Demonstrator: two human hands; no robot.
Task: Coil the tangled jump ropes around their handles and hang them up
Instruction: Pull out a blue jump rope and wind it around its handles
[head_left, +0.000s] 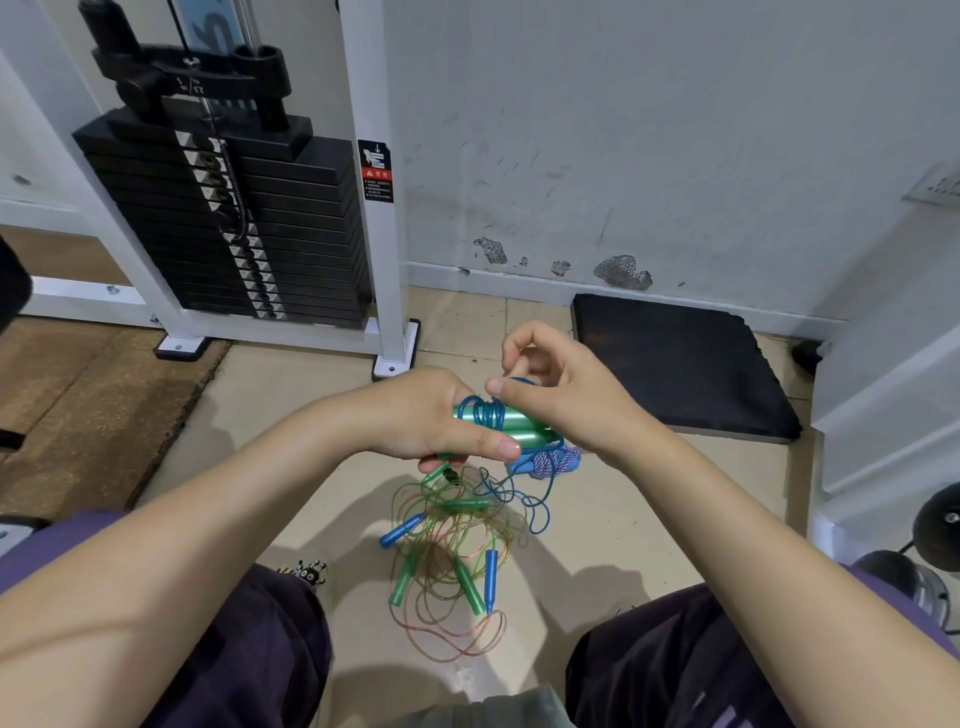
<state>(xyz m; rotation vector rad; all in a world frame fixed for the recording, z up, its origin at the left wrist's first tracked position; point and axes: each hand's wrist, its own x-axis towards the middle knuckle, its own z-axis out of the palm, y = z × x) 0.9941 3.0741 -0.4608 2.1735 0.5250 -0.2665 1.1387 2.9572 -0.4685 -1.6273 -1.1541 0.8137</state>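
Note:
My left hand (431, 415) grips a pair of green jump-rope handles (514, 425) held side by side, with several turns of blue rope (488, 413) wound round them. My right hand (561, 389) is just right of the handles and pinches the blue rope above them. The loose blue rope (535, 506) trails down to the floor. Below my hands lies a tangled pile (447, 566) of thin orange and green ropes with green handles (402, 577) and blue handles (491, 574). A blue-and-white braided rope bundle (553, 460) lies under my right wrist.
A white weight machine with a black weight stack (234, 218) stands at the back left. A black mat (675, 364) lies against the wall at the right. My knees in dark trousers (675, 665) flank the pile. Dumbbells (940, 530) sit at the far right.

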